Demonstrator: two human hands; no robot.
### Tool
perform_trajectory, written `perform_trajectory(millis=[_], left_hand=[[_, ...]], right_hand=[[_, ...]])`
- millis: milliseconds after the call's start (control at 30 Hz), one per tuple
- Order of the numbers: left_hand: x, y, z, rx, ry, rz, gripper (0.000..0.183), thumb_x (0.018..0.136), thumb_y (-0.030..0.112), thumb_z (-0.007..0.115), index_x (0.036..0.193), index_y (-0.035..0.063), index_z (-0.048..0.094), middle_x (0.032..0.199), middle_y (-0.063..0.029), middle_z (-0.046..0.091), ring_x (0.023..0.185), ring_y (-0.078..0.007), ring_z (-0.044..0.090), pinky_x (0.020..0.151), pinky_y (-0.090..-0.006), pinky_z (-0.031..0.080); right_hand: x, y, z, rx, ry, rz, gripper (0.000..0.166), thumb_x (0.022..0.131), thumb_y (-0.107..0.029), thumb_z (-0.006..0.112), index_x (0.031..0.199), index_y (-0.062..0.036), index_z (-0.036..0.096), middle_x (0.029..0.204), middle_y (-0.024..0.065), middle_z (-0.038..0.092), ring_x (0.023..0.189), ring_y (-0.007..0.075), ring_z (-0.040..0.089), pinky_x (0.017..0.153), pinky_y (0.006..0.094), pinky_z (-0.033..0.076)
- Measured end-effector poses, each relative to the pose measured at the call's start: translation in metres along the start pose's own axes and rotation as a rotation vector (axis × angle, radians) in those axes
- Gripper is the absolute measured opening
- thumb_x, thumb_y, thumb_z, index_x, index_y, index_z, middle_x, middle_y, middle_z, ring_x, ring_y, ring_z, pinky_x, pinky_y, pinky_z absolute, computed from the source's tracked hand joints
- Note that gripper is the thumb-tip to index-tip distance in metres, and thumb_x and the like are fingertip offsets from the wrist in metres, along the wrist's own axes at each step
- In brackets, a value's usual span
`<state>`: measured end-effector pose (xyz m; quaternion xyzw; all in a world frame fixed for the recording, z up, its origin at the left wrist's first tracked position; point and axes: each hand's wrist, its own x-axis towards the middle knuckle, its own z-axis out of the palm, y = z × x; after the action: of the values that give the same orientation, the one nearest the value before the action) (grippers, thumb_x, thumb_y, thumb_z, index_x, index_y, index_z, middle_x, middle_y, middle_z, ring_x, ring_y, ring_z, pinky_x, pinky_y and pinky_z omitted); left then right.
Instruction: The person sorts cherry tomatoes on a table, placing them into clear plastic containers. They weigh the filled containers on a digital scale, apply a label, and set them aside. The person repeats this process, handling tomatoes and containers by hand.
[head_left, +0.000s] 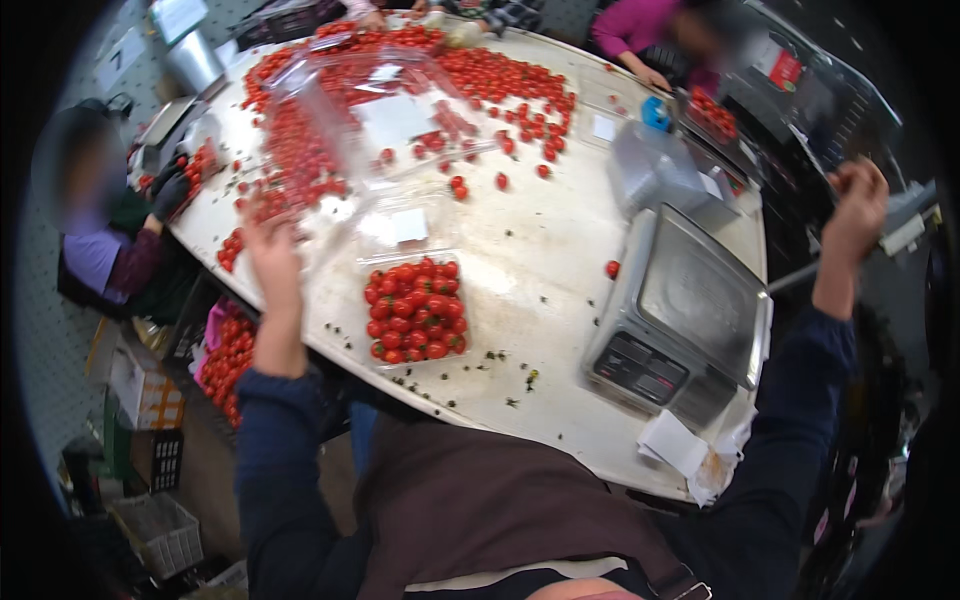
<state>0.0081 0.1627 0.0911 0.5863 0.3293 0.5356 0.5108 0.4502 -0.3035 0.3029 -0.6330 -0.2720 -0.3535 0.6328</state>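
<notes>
My left hand is blurred over the table's left edge, fingers apart, beside loose cherry tomatoes. To its right stands a clear plastic clamshell heaped with cherry tomatoes; its lid, bearing a white label, lies back away from me. Past the table's right edge, my right hand is raised with curled fingers; whether it holds anything is unclear. The digital scale is the nearest large thing to that arm, its steel pan bare.
A large pile of cherry tomatoes spreads across the far table, partly under clear plastic packaging. Nested clear boxes stand behind the scale. Co-workers sit at left and far right. A tomato-filled crate is below the left edge.
</notes>
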Motion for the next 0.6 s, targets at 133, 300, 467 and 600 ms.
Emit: perform_trajectory(millis=[133,300,467,600], left_hand=[[-0.005,0.001,-0.054,-0.023,0.081,-0.050,0.062,0.088,-0.004,0.052,0.149,0.0037,0.038,0.111,-0.0083,0.060,0.083,-0.0093,0.055,0.073,-0.0227,0.044],[-0.045,0.010,-0.061,-0.007,0.104,-0.182,0.061,0.092,-0.003,0.049,0.150,0.0071,0.034,0.108,-0.0091,0.060,0.078,-0.0120,0.055,0.067,-0.0252,0.046],[-0.074,0.006,-0.099,0.000,0.183,-0.240,0.060,0.093,0.000,0.049,0.150,0.0137,0.036,0.103,-0.0050,0.060,0.074,-0.0064,0.053,0.050,-0.0152,0.036],[-0.083,0.007,-0.114,0.019,0.200,-0.265,0.058,0.094,0.001,0.049,0.149,0.0143,0.037,0.104,-0.0045,0.059,0.073,-0.0058,0.054,0.050,-0.0156,0.038]], right_hand=[[-0.033,0.018,0.067,-0.533,-0.253,-0.237,0.018,0.100,-0.021,0.060,0.108,-0.0053,0.064,0.083,0.0098,0.069,0.071,0.0203,0.067,0.068,0.0350,0.055],[-0.094,0.151,0.154,-1.015,-0.515,0.005,0.026,0.097,-0.031,0.056,0.107,-0.0071,0.057,0.091,0.0272,0.069,0.087,0.0478,0.067,0.076,0.0568,0.052],[-0.165,0.179,0.199,-1.002,-0.997,0.111,0.030,0.093,-0.023,0.056,0.112,0.0001,0.056,0.103,0.0303,0.069,0.099,0.0470,0.067,0.087,0.0565,0.051],[-0.165,0.200,0.197,-1.046,-1.013,0.162,0.035,0.094,-0.020,0.053,0.119,0.0035,0.053,0.107,0.0300,0.069,0.103,0.0457,0.067,0.091,0.0533,0.051]])
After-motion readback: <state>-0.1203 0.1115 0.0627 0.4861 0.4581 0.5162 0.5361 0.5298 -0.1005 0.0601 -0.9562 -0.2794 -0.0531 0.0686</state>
